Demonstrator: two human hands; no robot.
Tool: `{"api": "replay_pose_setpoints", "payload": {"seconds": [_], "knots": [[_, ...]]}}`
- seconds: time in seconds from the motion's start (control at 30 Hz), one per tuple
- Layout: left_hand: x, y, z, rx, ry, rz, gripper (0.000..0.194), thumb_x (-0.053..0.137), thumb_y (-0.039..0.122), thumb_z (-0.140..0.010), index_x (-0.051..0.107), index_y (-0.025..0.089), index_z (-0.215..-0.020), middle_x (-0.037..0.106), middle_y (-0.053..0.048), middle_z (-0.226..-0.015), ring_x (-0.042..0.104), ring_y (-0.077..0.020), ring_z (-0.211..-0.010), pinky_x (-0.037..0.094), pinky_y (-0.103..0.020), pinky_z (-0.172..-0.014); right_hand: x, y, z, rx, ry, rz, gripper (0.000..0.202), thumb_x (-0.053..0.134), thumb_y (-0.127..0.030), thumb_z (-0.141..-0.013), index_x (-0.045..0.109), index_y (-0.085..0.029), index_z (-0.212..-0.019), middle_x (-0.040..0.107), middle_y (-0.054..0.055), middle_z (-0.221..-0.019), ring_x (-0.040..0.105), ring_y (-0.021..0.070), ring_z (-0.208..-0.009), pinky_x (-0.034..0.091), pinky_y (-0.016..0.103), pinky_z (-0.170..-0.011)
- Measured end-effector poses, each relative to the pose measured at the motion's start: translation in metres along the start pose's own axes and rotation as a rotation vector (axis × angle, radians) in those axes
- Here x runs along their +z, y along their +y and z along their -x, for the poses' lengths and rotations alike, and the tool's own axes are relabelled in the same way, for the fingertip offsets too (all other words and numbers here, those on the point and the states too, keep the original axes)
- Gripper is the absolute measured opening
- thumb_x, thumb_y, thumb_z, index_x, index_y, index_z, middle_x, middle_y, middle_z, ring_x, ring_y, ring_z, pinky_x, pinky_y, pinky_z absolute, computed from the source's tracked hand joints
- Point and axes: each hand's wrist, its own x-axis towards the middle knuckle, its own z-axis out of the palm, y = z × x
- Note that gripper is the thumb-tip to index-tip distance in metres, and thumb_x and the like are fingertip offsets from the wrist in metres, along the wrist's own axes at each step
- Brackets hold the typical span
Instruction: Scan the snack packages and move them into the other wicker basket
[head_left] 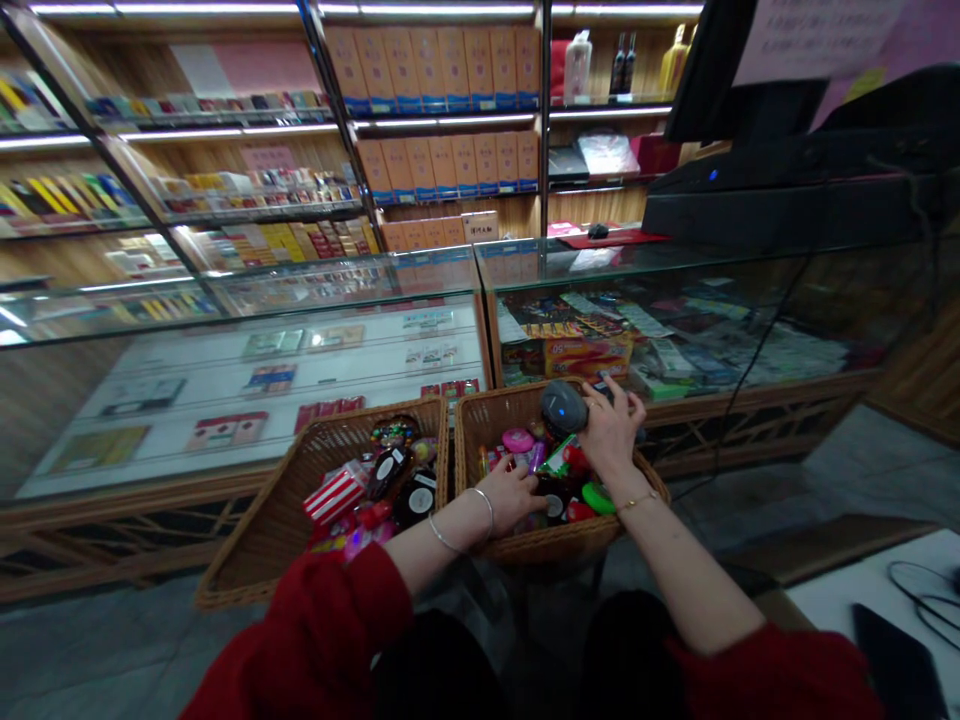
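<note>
Two wicker baskets stand side by side in front of the glass counter. In the right basket [555,545] lie small packets, round dark containers with white labels, a pink round item [517,440] and a green one [598,498]. My left hand [514,497] reaches into this basket, fingers apart over the goods and touching them. At the basket's far right side, my right hand [611,435] is closed around a dark grey barcode scanner [564,408] with a blue light; its handle is mostly hidden. The left basket [247,540] holds a red-and-white striped box [337,493] and similar dark round containers.
A glass display counter [315,280] with flat packs inside runs behind the baskets. A monitor [709,75] stands on it at the right, with a dark cable [757,360] hanging down the front. Stocked shelves line the wall. A white table [885,590] is at my lower right.
</note>
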Motion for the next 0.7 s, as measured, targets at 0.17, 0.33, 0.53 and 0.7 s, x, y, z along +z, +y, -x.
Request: {"api": "replay_pose_setpoints", "payload": {"seconds": [0.17,0.33,0.53,0.7], "knots": [[0.009,0.003,-0.004,0.037,0.027,-0.046,0.034,0.053,0.024,-0.089,0.063,0.037,-0.119,0.065,-0.008,-0.107,0.056,-0.0259,-0.104,0.035,-0.052,-0.101,-0.001,0.000,0.000,0.004,0.001,-0.005,0.023,0.050,-0.010,-0.077,0.066,-0.020,-0.090,0.070,0.006,-0.122,0.041,0.0279,-0.132,0.019,0.052,-0.106],[-0.011,-0.009,0.010,-0.004,-0.005,-0.013,0.046,0.066,0.029,-0.075,0.059,0.023,-0.120,0.064,-0.013,-0.114,0.057,-0.0296,-0.108,0.031,-0.057,-0.107,-0.001,0.001,0.001,0.000,0.003,-0.020,0.024,0.051,-0.011,-0.077,0.067,-0.021,-0.091,0.070,0.007,-0.122,0.041,0.0284,-0.132,0.018,0.051,-0.106],[-0.033,-0.034,0.027,-0.198,-0.079,0.011,0.071,0.079,0.040,-0.056,0.056,0.018,-0.119,0.066,-0.016,-0.116,0.056,-0.0340,-0.110,0.022,-0.062,-0.113,0.001,0.002,0.001,0.012,0.000,-0.039,0.027,0.050,-0.010,-0.075,0.069,-0.021,-0.091,0.071,0.007,-0.121,0.040,0.0285,-0.132,0.017,0.051,-0.106],[-0.032,-0.037,0.016,-0.239,-0.157,-0.021,0.061,0.076,0.037,-0.059,0.059,0.024,-0.116,0.071,-0.012,-0.110,0.059,-0.0330,-0.110,0.014,-0.065,-0.113,0.001,0.003,0.002,0.018,-0.001,-0.036,0.027,0.050,-0.010,-0.077,0.069,-0.021,-0.092,0.070,0.006,-0.122,0.040,0.0282,-0.133,0.016,0.051,-0.107]]}}
